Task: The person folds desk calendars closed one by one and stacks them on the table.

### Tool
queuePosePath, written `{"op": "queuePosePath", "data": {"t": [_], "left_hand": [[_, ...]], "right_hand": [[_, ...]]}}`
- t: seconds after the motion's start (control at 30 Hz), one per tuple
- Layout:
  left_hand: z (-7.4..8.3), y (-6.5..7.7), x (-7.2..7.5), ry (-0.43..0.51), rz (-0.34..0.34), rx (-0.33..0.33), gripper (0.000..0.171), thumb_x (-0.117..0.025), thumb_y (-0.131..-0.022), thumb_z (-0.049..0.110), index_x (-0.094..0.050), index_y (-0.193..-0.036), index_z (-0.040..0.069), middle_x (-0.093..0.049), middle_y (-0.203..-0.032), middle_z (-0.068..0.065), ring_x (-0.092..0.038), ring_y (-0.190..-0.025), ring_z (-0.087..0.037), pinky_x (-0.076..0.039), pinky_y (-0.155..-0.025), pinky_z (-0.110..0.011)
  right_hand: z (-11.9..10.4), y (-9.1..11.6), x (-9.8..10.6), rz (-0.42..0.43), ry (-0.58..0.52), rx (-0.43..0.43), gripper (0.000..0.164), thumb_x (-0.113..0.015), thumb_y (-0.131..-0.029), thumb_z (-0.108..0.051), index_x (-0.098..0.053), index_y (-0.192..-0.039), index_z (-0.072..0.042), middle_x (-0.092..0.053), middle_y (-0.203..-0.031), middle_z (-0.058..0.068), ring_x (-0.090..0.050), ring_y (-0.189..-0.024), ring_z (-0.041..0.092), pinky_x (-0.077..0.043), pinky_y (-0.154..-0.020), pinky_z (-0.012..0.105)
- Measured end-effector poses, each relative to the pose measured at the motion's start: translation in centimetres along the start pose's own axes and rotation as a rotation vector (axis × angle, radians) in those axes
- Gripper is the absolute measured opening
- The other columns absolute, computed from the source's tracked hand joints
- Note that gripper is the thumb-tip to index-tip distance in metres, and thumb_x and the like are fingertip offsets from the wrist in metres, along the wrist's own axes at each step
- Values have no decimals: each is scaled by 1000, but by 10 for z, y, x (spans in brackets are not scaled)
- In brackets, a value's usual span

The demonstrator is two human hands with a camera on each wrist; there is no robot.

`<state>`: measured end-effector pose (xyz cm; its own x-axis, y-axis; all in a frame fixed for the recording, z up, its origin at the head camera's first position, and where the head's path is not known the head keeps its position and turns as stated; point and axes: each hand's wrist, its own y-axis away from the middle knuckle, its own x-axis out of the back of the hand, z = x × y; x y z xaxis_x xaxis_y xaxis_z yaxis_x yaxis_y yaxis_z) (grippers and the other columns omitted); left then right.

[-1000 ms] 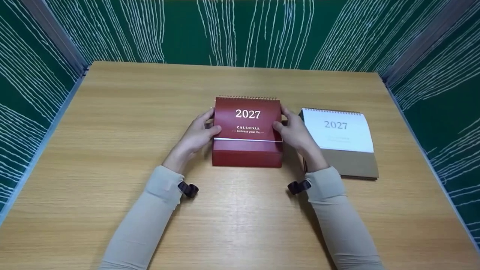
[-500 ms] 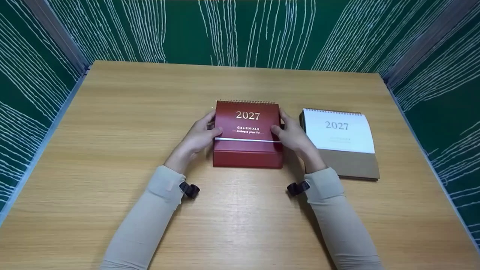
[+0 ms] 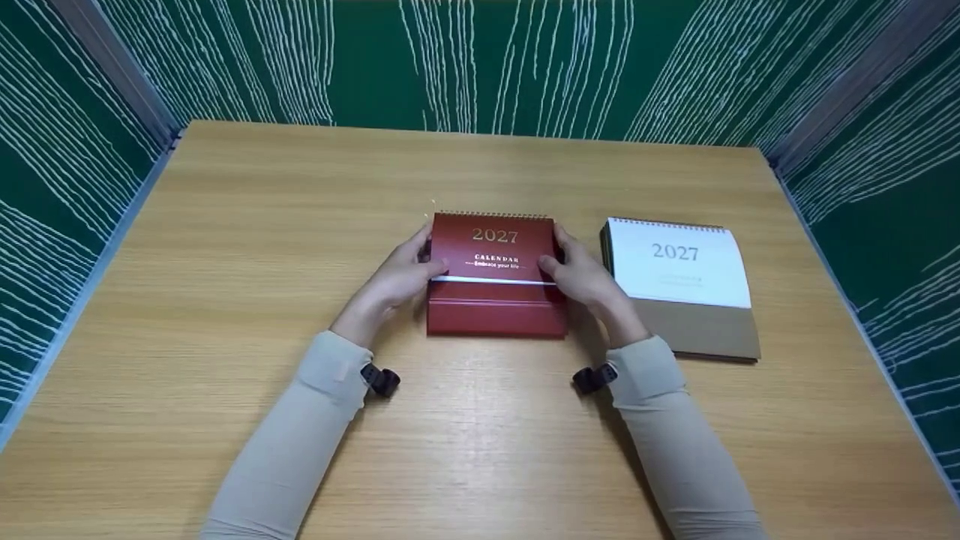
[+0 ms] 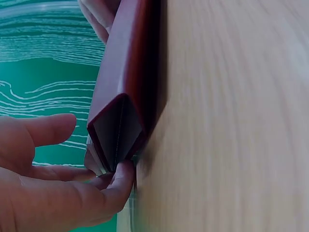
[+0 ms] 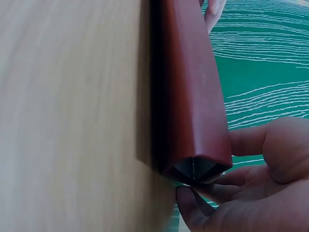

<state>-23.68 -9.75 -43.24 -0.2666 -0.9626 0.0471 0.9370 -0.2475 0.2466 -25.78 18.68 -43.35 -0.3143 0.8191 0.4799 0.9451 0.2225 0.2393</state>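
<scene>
A red 2027 desk calendar (image 3: 495, 309) lies at the middle of the wooden table, its gold spiral binding along the far edge. At its left side, my left hand (image 3: 395, 276) grips the edge, thumb over the front cover and fingers toward the back. My right hand (image 3: 591, 279) grips the opposite edge in the same way. From the left wrist, the end of the red calendar (image 4: 126, 63) shows a folded, hollow base with fingers (image 4: 116, 193) at its far corner. The right wrist view shows the red calendar's (image 5: 198, 96) other hollow end, fingers close around it.
A second 2027 calendar with a white page and brown base (image 3: 701, 330) lies to the right, near my right forearm. The wooden table (image 3: 480, 435) meets green walls with white lines (image 3: 375, 67) at the back and sides.
The red calendar's spiral edge has sunk down and toward me, so its cover looks shorter. Both hands follow it slightly inward, keeping their grip. The white-page calendar stays in place.
</scene>
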Motion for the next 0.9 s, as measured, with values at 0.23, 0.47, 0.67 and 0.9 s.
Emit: {"op": "queuePosePath", "data": {"t": [0.23,0.47,0.67,0.9], "left_hand": [[0,0,-1,2,-17,5,83,-56,-105,3,-7,-172,12,-18,-176,-17,-28,-159,-32,-17,-132,-40],[2,4,1,-127,-9,36,81,-58,-108,18,-9,-172,14,-13,-178,-12,-8,-164,-30,-4,-133,-47],[4,6,2,-170,-21,54,80,-58,-110,24,-9,-172,14,-9,-178,-10,-4,-164,-29,-3,-133,-49],[5,7,4,-169,-19,63,81,-57,-110,27,-8,-172,16,-9,-179,-9,-5,-164,-31,-5,-132,-53]], "right_hand": [[1,0,-1,-2,5,-7,72,-47,-112,-13,-5,-169,-1,-9,-177,19,-7,-163,31,-8,-133,45],[4,-2,-2,-3,61,1,69,-47,-113,-14,-9,-169,0,-14,-176,20,-12,-163,32,-12,-132,45],[4,-2,-1,-14,89,12,68,-45,-113,-15,-9,-168,1,-14,-176,20,-11,-163,32,-12,-132,45],[2,0,3,-51,36,-1,73,-48,-113,-18,-4,-169,-2,-8,-177,18,-7,-163,31,-9,-133,46]]}}
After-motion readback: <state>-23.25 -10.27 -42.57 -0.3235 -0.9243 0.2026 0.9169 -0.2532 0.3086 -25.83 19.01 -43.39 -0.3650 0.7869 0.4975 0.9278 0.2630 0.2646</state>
